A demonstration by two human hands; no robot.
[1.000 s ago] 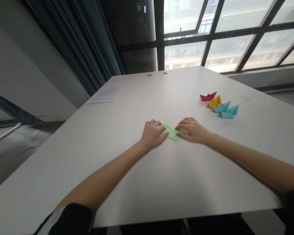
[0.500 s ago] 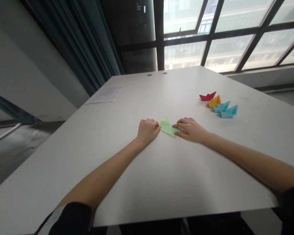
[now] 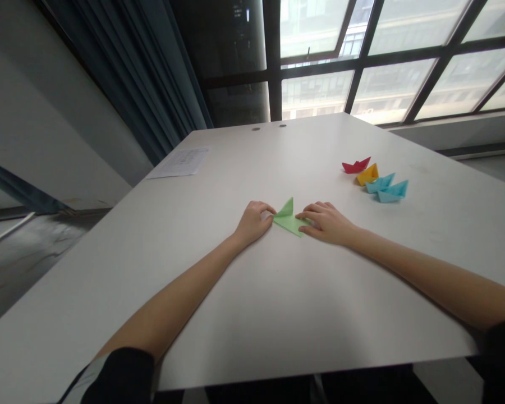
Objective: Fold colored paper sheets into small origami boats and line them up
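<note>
A folded light green paper [image 3: 289,219] lies on the white table [image 3: 252,292] between my two hands. My left hand [image 3: 253,220] pinches its left corner, and a flap of the paper stands up from the table there. On the right side, my right hand [image 3: 326,223] rests on the paper with its fingers curled and pressed down on it. Both forearms reach in from the near edge of the table.
Several finished paper boats stand in a row at the right: a red boat [image 3: 356,165], a yellow boat [image 3: 369,174] and two blue boats [image 3: 387,188]. A printed sheet [image 3: 180,162] lies at the far left. Beyond the table are a dark curtain and large windows.
My left hand slid off the top of the green paper to its left corner and has lifted a flap upward. My right hand stayed pressed on the right side.
</note>
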